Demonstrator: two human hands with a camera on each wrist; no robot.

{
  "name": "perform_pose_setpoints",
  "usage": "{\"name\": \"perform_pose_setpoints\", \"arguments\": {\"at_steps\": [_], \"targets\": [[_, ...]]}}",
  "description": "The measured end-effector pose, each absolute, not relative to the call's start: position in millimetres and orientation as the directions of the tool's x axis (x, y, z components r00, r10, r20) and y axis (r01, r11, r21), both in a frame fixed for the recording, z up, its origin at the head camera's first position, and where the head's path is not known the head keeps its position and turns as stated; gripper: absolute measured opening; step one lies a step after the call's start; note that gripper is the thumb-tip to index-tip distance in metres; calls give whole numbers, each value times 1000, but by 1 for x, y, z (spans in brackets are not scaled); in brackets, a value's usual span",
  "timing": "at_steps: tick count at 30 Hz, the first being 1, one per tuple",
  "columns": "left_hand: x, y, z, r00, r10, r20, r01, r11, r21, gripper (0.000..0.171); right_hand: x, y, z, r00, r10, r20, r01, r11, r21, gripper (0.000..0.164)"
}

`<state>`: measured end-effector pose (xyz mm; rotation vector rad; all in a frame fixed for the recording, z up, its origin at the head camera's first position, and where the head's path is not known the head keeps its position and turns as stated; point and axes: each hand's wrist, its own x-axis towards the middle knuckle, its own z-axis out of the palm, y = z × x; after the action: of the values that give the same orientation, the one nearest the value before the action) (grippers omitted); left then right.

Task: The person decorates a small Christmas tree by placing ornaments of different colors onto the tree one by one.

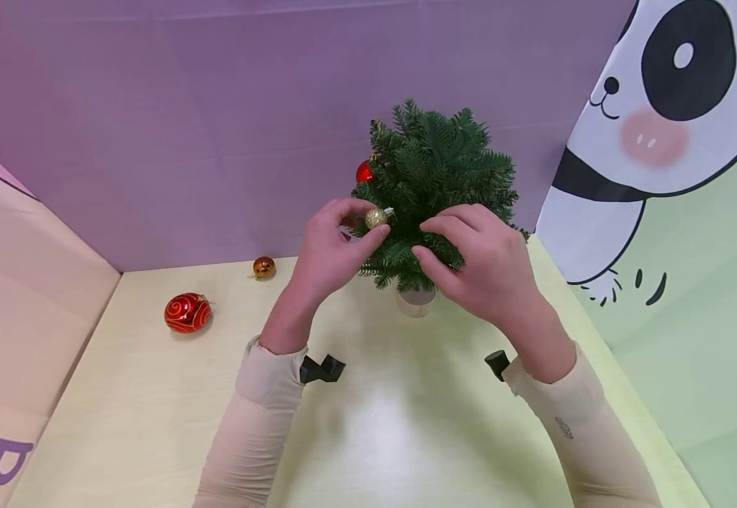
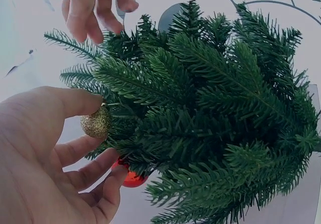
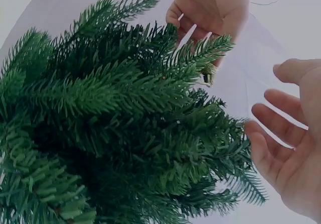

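My left hand [image 1: 338, 243] pinches a small gold glitter bauble [image 1: 376, 219] between thumb and forefinger, at the front left of a small green Christmas tree [image 1: 435, 169]. In the left wrist view the bauble [image 2: 96, 123] lies against the needles, its thin loop reaching toward a twig. My right hand [image 1: 486, 257] is beside the tree's front right, fingers loosely bent with nothing between them; the right wrist view shows this hand [image 3: 291, 133] with its fingers spread close to the branch tips. A shiny red bauble [image 1: 365, 171] hangs on the tree's left side, partly hidden by branches.
The tree's pale pot [image 1: 416, 303] stands on a light wooden table [image 1: 229, 395]. To the left lie a large red bauble with gold swirls [image 1: 188, 312] and a small amber bauble [image 1: 264, 268]. A purple cloth wall [image 1: 216, 127] rises behind, and a panda-printed cloth [image 1: 654, 155] at right.
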<state>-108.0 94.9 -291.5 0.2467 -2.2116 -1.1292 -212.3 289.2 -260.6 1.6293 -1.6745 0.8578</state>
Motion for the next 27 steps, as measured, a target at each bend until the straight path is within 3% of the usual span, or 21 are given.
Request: {"name": "perform_pose_setpoints", "arguments": {"at_steps": [5, 17, 27], "targets": [[-106, 94, -289, -798, -409, 443, 147, 581, 801, 31, -212, 285, -262, -72, -619, 782, -997, 17, -78, 23], [-99, 94, -286, -834, -370, 409, 219, 459, 861, 27, -208, 272, -268, -110, -609, 785, -989, 148, -24, 34], [-92, 95, -286, -868, -307, 391, 254, 403, 879, 27, -202, 267, -270, -146, -584, 799, -984, 166, -59, 25]]}}
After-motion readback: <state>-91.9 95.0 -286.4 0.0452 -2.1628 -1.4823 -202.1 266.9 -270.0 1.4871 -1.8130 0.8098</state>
